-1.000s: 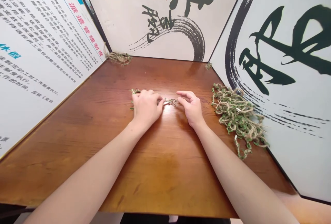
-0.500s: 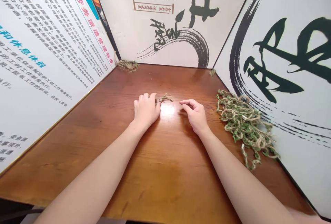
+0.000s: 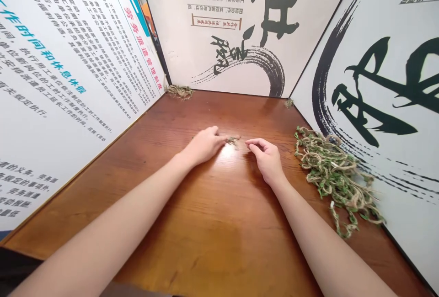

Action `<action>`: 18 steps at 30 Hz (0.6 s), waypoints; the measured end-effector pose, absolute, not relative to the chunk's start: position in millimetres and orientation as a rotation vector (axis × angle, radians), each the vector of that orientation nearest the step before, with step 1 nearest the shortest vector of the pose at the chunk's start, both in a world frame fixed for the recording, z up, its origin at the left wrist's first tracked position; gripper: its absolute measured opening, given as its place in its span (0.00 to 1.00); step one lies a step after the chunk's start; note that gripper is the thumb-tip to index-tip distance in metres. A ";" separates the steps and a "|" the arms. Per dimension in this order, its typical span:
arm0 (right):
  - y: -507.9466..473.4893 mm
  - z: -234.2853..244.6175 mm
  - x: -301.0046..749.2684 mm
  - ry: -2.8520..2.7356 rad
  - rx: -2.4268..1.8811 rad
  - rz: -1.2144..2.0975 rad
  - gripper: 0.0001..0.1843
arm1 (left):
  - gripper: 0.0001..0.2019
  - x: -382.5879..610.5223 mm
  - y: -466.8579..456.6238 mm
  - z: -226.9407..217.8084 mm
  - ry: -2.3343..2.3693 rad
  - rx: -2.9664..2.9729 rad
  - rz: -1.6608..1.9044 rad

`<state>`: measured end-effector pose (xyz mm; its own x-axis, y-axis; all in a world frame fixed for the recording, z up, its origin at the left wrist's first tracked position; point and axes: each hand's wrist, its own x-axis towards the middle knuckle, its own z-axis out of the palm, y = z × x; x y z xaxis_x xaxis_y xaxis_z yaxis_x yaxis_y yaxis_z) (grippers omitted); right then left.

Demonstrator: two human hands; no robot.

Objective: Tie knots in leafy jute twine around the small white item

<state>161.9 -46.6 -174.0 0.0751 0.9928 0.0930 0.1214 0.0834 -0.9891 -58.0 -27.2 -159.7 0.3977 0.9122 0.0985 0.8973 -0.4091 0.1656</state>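
Observation:
My left hand rests low over the wooden table, its thumb and fingers closed on one end of a small bundle of green-brown twine. The bundle's loose ends stick out to the right, slightly blurred. Just beyond those ends is my right hand, thumb and forefinger pinched together and pointing left. A small gap separates it from the bundle. Whatever its fingertips hold, if anything, is too small to make out.
A large tangled heap of leafy green twine lies on the right against the printed panel. A smaller twine clump sits in the back left corner, and a tiny one back right. Upright panels enclose the table on three sides.
My left hand has turned from lying with fingers forward to reaching rightward with fingers on the twine bundle. The right hand stays pinched near it. The whole view has shifted slightly.

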 end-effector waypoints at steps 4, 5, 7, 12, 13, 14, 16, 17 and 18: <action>-46.8 -174.3 161.6 -1.293 -1.268 1.051 0.16 | 0.32 -122.0 -12.2 -145.8 2.724 1.783 0.584; -46.8 -174.4 161.7 -1.305 -1.259 1.052 0.16 | 0.37 -131.1 -10.9 -141.9 2.817 1.649 0.707; -47.1 -174.3 161.8 -1.344 -1.238 1.044 0.16 | 0.34 -134.7 -10.2 -135.4 2.785 1.703 0.898; -51.8 -169.8 161.7 -1.561 -1.144 1.028 0.20 | 0.19 -74.6 -4.1 -130.4 2.147 1.776 1.347; -52.8 -168.6 161.7 -1.594 -1.135 1.018 0.21 | 0.20 -57.4 -1.4 -129.4 2.041 1.736 1.377; -53.5 -167.7 161.6 -1.614 -1.129 1.006 0.23 | 0.25 -40.0 1.2 -127.6 1.997 1.698 1.381; -52.9 -167.5 161.4 -1.617 -1.117 0.995 0.28 | 0.30 -6.5 4.5 -119.7 1.939 1.651 1.367; -51.3 -168.6 161.5 -1.603 -1.111 1.007 0.29 | 0.28 9.5 4.9 -113.6 1.897 1.686 1.341; -48.8 -170.6 161.7 -1.564 -1.106 1.040 0.29 | 0.22 25.1 4.3 -106.2 1.833 1.767 1.297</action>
